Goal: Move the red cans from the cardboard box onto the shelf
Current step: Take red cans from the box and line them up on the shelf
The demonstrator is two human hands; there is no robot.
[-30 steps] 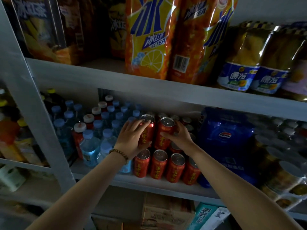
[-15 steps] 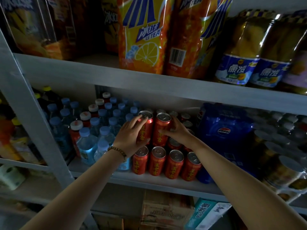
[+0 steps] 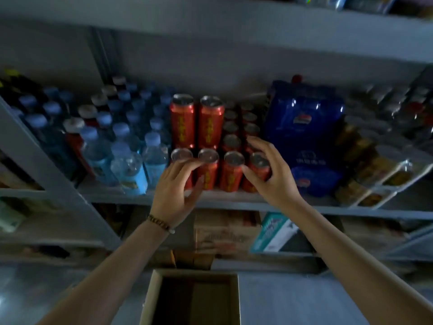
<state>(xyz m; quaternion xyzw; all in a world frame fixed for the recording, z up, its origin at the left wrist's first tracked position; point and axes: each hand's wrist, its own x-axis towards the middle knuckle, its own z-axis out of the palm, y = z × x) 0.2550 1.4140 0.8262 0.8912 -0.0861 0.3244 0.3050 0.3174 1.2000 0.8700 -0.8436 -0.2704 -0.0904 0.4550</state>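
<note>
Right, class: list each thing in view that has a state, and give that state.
left hand, open, holding nothing
right hand, open, fingers spread
top two red cans, upright, stacked on lower cans
front red cans, upright, in a row
cardboard box, top open
water bottles, upright, capped

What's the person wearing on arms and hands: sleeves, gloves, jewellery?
Both forearms are bare to the frame edge, with no sleeves in view. No gloves on the left hand or right hand. A brown beaded bracelet circles the left wrist. No watch or rings visible.
</note>
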